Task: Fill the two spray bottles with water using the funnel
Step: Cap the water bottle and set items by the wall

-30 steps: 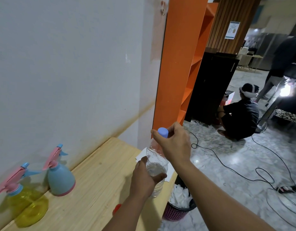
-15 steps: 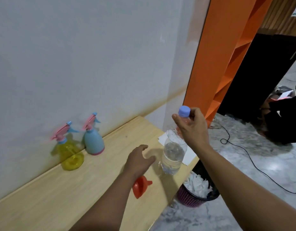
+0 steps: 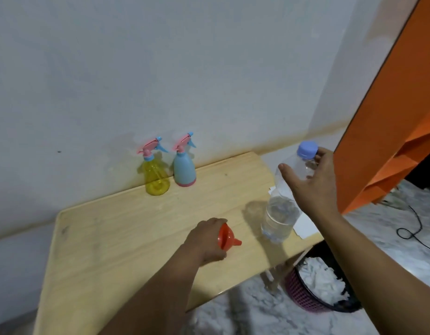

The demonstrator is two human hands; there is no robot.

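Observation:
Two spray bottles stand against the wall at the back of the wooden table (image 3: 117,238): a yellow see-through one (image 3: 156,177) on the left and a light blue one (image 3: 184,170) beside it, both with pink triggers. An orange funnel (image 3: 227,237) lies on its side near the table's front; my left hand (image 3: 205,239) rests over its wide end, fingers curled on it. A clear water bottle (image 3: 280,213) with a lilac cap, roughly half full, stands near the table's right edge. My right hand (image 3: 310,183) hovers by its neck, fingers spread and loosely touching.
A white sheet of paper (image 3: 305,226) lies under the water bottle's right side. Below the table's right corner sits a purple basket (image 3: 303,293) full of white paper. An orange shelf unit (image 3: 388,117) rises at the right, and a black cable (image 3: 414,226) runs over the marble floor.
My left hand has dropped from beside the water bottle onto the funnel. My right hand has loosened from the cap to the bottle's neck. The view has swung left and down.

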